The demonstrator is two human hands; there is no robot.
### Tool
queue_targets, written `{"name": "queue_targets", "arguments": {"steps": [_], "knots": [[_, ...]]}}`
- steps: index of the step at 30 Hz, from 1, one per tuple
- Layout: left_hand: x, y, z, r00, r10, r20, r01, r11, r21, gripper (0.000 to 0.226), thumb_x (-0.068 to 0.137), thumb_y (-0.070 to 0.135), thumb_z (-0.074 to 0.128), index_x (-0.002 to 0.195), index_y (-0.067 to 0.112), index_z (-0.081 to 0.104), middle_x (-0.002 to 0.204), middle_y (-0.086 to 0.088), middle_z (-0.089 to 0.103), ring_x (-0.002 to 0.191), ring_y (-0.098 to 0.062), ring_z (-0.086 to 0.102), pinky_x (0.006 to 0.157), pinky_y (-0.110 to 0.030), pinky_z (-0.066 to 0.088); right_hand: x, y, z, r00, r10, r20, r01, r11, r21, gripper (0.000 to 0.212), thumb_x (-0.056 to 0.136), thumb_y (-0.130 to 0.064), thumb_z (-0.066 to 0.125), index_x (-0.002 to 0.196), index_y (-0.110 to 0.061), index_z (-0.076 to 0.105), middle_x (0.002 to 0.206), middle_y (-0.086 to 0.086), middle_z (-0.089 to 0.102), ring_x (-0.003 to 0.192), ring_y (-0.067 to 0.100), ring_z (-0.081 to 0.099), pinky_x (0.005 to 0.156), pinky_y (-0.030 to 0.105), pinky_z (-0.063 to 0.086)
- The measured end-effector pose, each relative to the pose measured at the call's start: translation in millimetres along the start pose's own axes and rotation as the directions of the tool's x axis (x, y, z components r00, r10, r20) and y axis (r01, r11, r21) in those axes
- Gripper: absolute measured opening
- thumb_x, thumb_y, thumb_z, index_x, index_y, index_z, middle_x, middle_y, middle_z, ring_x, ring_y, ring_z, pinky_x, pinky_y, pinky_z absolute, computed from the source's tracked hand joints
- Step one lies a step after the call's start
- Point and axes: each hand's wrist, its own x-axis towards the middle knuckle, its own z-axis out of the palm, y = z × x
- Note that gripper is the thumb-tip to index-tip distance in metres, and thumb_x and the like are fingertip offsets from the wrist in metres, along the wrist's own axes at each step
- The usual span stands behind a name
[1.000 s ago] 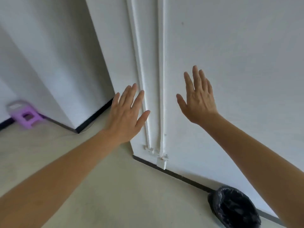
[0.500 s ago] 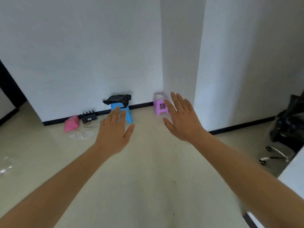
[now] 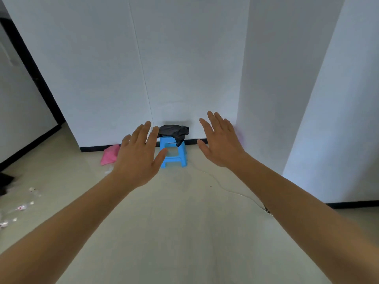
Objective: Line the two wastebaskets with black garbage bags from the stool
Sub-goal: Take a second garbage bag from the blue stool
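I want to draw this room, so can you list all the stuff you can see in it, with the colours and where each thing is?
stool: one, blue, on the floor against the white wall, centre
garbage bags: a crumpled black heap, number unclear, on top of the stool, one end hanging over its side
pink thing: one, pink, on the floor left of the stool; too blurred to name
cable: one, thin and pale, on the floor right of the stool
scraps: several, small, whitish, on the floor at far left
left hand: one, open, empty, held out
right hand: one, open, empty, held out
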Motion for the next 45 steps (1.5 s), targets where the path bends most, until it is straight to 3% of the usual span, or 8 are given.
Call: {"name": "queue_targets", "arguments": {"steps": [6, 15, 20, 25, 29, 35, 39, 45], "knots": [[100, -62, 76, 0.999, -0.043, -0.003, 0.043, 0.999, 0.021, 0.067, 0.096, 0.052, 0.029, 0.146, 0.007, 0.031, 0.155, -0.017, 0.027, 0.14, -0.035, 0.029, 0.108, -0.052, 0.032, 136, 12, 97, 0.997, -0.076, 0.025, 0.075, 0.997, 0.017, 0.067, 0.101, -0.045, 0.034, 0.156, -0.011, 0.015, 0.163, 0.017, 0.006, 0.15, 0.033, 0.004, 0.121, 0.048, 0.008], [295, -195, 213, 0.998, -0.054, 0.021, 0.054, 0.998, 0.009, 0.067, 0.096, 0.047, 0.039, 0.148, 0.006, 0.028, 0.157, -0.017, 0.022, 0.142, -0.034, 0.026, 0.109, -0.052, 0.032, 369, 32, 238, 0.992, -0.091, 0.085, 0.093, 0.995, -0.028, 0.067, 0.1, -0.045, 0.036, 0.155, -0.013, 0.016, 0.163, 0.016, 0.008, 0.15, 0.031, 0.005, 0.121, 0.047, 0.009], [412, -232, 276, 0.995, 0.032, 0.094, -0.036, 0.998, 0.051, 0.069, 0.097, 0.052, 0.027, 0.152, 0.011, 0.014, 0.16, -0.013, 0.011, 0.146, -0.028, 0.014, 0.114, -0.046, 0.024, 469, 69, 292, 0.994, -0.05, 0.092, 0.053, 0.998, -0.028, 0.066, 0.099, -0.045, 0.037, 0.155, -0.014, 0.019, 0.162, 0.017, 0.012, 0.149, 0.032, 0.009, 0.12, 0.047, 0.01], [508, -260, 380, 0.978, 0.094, 0.186, -0.112, 0.99, 0.085, 0.069, 0.097, 0.051, 0.025, 0.152, 0.012, 0.014, 0.16, -0.013, 0.012, 0.146, -0.029, 0.014, 0.114, -0.047, 0.024, 555, 111, 392, 0.983, 0.012, 0.183, -0.002, 0.998, -0.059, 0.066, 0.1, -0.044, 0.035, 0.155, -0.014, 0.016, 0.163, 0.016, 0.008, 0.149, 0.031, 0.007, 0.12, 0.047, 0.009], [593, -287, 477, 0.958, 0.074, 0.278, -0.112, 0.986, 0.12, 0.07, 0.097, 0.053, 0.022, 0.153, 0.013, 0.005, 0.161, -0.011, 0.007, 0.147, -0.028, 0.01, 0.114, -0.047, 0.023, 633, 143, 486, 0.966, 0.047, 0.256, -0.039, 0.999, -0.037, 0.067, 0.1, -0.046, 0.035, 0.155, -0.014, 0.014, 0.163, 0.016, 0.006, 0.15, 0.031, 0.004, 0.12, 0.047, 0.009], [715, -348, 568, 0.935, -0.037, 0.352, 0.001, 0.995, 0.104, 0.068, 0.097, 0.051, 0.027, 0.152, 0.012, 0.011, 0.161, -0.011, 0.01, 0.146, -0.026, 0.012, 0.114, -0.044, 0.025, 776, 176, 586, 0.934, 0.037, 0.356, -0.037, 0.999, -0.006, 0.068, 0.1, -0.047, 0.034, 0.155, -0.014, 0.011, 0.163, 0.017, 0.004, 0.15, 0.033, 0.003, 0.12, 0.048, 0.009], [765, -397, 612, 0.926, -0.075, 0.369, 0.05, 0.996, 0.078, 0.068, 0.097, 0.051, 0.028, 0.151, 0.013, 0.014, 0.16, -0.011, 0.013, 0.146, -0.026, 0.015, 0.114, -0.044, 0.026, 863, 172, 639, 0.91, 0.026, 0.414, -0.053, 0.997, 0.054, 0.068, 0.1, -0.046, 0.035, 0.155, -0.013, 0.012, 0.163, 0.017, 0.005, 0.149, 0.033, 0.004, 0.12, 0.049, 0.011], [844, -485, 706, 0.892, -0.063, 0.447, 0.003, 0.991, 0.132, 0.067, 0.098, 0.05, 0.024, 0.152, 0.014, 0.01, 0.161, -0.011, 0.008, 0.147, -0.027, 0.01, 0.115, -0.045, 0.023, 966, 156, 735, 0.883, -0.005, 0.469, -0.025, 0.998, 0.059, 0.068, 0.099, -0.046, 0.038, 0.154, -0.014, 0.014, 0.162, 0.018, 0.006, 0.149, 0.034, 0.006, 0.12, 0.05, 0.013]]}}
